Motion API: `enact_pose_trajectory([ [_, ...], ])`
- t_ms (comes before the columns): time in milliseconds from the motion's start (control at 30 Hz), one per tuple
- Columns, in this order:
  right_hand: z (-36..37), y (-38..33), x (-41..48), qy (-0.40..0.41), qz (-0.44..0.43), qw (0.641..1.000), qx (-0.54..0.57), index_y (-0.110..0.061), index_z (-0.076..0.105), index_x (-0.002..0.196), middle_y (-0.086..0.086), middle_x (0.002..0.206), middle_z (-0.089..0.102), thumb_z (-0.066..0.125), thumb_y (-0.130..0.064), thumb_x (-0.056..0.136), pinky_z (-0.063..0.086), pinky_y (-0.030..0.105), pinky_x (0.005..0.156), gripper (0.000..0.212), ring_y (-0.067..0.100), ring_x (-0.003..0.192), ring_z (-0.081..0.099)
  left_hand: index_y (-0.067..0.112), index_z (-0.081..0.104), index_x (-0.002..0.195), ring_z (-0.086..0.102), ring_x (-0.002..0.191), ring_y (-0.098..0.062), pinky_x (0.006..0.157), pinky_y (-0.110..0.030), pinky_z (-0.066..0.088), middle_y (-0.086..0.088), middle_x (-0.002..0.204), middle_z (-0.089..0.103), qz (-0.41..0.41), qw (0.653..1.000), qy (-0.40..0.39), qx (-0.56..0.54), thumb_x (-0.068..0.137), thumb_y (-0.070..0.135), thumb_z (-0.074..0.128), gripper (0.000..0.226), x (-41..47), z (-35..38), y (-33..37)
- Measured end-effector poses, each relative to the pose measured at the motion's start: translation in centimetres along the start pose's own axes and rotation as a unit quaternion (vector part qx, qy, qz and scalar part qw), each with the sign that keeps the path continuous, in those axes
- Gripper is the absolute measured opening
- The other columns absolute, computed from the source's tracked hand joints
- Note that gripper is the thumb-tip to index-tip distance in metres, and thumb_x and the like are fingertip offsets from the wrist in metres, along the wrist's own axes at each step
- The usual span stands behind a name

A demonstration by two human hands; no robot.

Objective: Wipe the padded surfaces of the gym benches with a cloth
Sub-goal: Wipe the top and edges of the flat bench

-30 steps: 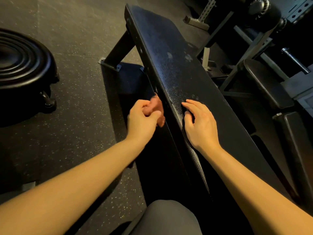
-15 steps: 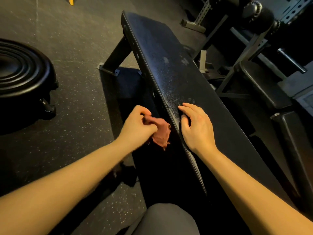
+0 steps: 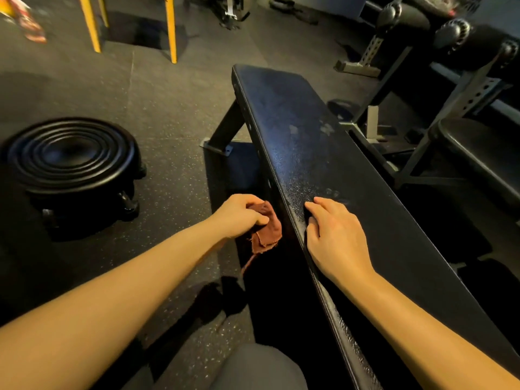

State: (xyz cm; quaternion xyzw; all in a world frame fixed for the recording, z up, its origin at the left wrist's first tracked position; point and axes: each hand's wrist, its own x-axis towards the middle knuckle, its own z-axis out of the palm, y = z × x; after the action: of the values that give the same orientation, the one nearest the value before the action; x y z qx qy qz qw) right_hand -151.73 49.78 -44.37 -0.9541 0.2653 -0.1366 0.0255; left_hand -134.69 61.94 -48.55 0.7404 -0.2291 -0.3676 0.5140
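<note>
1. Two bare hands show at the ends of bare forearms that reach in from the bottom of the view, one on each side of the near left edge of a long black padded gym bench [image 3: 323,153].
2. The left hand [image 3: 239,215] has its fingers curled round a small rust-brown frayed cloth [image 3: 267,235], which is bunched in the grip.
3. The cloth hangs just beside the bench's left side face, below the padded top. Whether it touches that face I cannot tell. A loose thread trails down from its lower edge.
4. The right hand [image 3: 334,237] rests palm down on the padded top near the left edge, fingers spread and relaxed, gripping nothing.
5. The hands are apart, with the bench's edge between them.
6. The bench runs away from the viewer toward the upper middle of the view. Its textured top carries pale scuffs and specks, and a dark angled steel leg stands under the far end.
7. Dark speckled rubber floor [image 3: 168,108] lies all around.
8. A round black ribbed stool on casters [image 3: 70,156] stands on the floor, well apart to the left.
9. Yellow metal legs [image 3: 171,29] rise at the far upper left.
10. To the right stand a second black padded seat [image 3: 478,153] and a grey perforated steel frame [image 3: 475,94], with black roller pads [image 3: 450,32] above.
11. A grey-clad knee [image 3: 261,367] shows at the bottom centre.
</note>
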Motion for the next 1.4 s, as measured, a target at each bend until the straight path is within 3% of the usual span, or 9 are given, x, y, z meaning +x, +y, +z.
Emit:
enact_pose_trajectory([
  [100,-2.2,0.1,2.0,-0.056,-0.019,0.998,-0.026,-0.02,0.071,0.114,-0.001,0.118,0.068,0.052,-0.022,0.096,0.046,0.041,0.095,0.026,0.025,0.109,0.061,0.02,0.076,0.092,0.07,0.092,-0.018,0.085,-0.032,0.054,-0.004,0.094,0.076,-0.013,0.994,0.099,-0.047,0.079,0.009,0.083,0.018,0.4,0.6,1.7],
  [300,-2.5,0.8,8.1,-0.098,-0.053,0.991,0.069,-0.02,0.063,0.132,0.001,0.131,0.062,0.052,-0.022,0.099,0.047,0.042,0.098,0.034,0.027,0.121,0.057,0.012,0.077,0.098,0.069,0.088,-0.02,0.079,-0.027,0.056,-0.004,0.086,0.074,-0.047,0.978,0.152,-0.137,0.085,0.001,0.078,0.017,0.3,2.0,2.5],
  [433,-0.2,0.1,12.7,-0.083,-0.101,0.99,0.056,-0.017,0.064,0.13,0.004,0.134,0.06,0.051,-0.021,0.1,0.046,0.046,0.098,0.033,0.031,0.121,0.055,0.002,0.074,0.108,0.062,0.07,-0.014,0.06,-0.017,0.05,-0.007,0.084,0.07,-0.095,0.976,0.143,-0.136,0.09,0.004,0.075,0.019,-0.2,3.6,1.0],
  [567,2.3,-0.8,14.2,-0.031,-0.118,0.991,0.061,-0.014,0.068,0.125,0.005,0.128,0.065,0.051,-0.024,0.102,0.047,0.047,0.099,0.03,0.03,0.119,0.057,0.014,0.073,0.096,0.065,0.072,-0.01,0.059,-0.012,0.049,0.0,0.082,0.071,-0.068,0.971,0.168,-0.154,0.091,0.005,0.074,0.01,-0.5,4.8,0.0],
  [800,4.3,-0.1,14.4,0.019,-0.1,0.99,0.093,-0.014,0.071,0.123,0.002,0.133,0.066,0.053,-0.019,0.099,0.043,0.041,0.105,0.03,0.022,0.125,0.055,0.023,0.071,0.086,0.064,0.058,-0.018,0.044,-0.028,0.051,-0.005,0.074,0.068,-0.021,0.946,0.221,-0.235,0.095,0.007,0.067,0.019,8.2,0.8,3.8],
  [933,5.0,0.1,14.7,0.023,-0.089,0.99,0.104,-0.017,0.07,0.126,-0.003,0.136,0.064,0.053,-0.02,0.099,0.042,0.038,0.109,0.032,0.016,0.128,0.054,0.026,0.07,0.095,0.072,0.075,-0.021,0.065,-0.044,0.064,-0.005,0.088,0.073,-0.026,0.941,0.238,-0.24,0.097,0.016,0.066,0.012,12.3,-1.4,4.3],
  [1100,5.0,-0.1,14.5,0.016,-0.078,0.992,0.099,-0.018,0.069,0.128,-0.005,0.138,0.062,0.054,-0.018,0.099,0.041,0.037,0.11,0.032,0.014,0.13,0.052,0.014,0.066,0.096,0.063,0.052,-0.015,0.039,-0.028,0.048,-0.006,0.073,0.067,-0.032,0.96,0.123,-0.25,0.098,0.006,0.062,0.009,1.7,3.5,1.6],
  [1233,5.0,-0.2,14.5,0.019,-0.072,0.993,0.089,-0.02,0.068,0.129,-0.006,0.139,0.061,0.053,-0.019,0.099,0.041,0.037,0.111,0.034,0.013,0.131,0.052,0.024,0.067,0.094,0.065,0.054,-0.008,0.045,-0.034,0.057,-0.001,0.076,0.068,-0.018,0.947,0.225,-0.228,0.098,0.013,0.062,0.013,8.4,1.4,2.9],
  [1400,5.0,-0.3,14.8,0.006,-0.056,0.996,0.065,-0.02,0.062,0.139,-0.003,0.148,0.054,0.052,-0.023,0.101,0.033,0.034,0.114,0.039,0.014,0.138,0.044,0.03,0.066,0.103,0.069,0.078,-0.012,0.066,-0.035,0.062,0.004,0.087,0.069,0.008,0.944,0.237,-0.227,0.101,0.021,0.059,0.011,13.4,-0.6,3.3],
])
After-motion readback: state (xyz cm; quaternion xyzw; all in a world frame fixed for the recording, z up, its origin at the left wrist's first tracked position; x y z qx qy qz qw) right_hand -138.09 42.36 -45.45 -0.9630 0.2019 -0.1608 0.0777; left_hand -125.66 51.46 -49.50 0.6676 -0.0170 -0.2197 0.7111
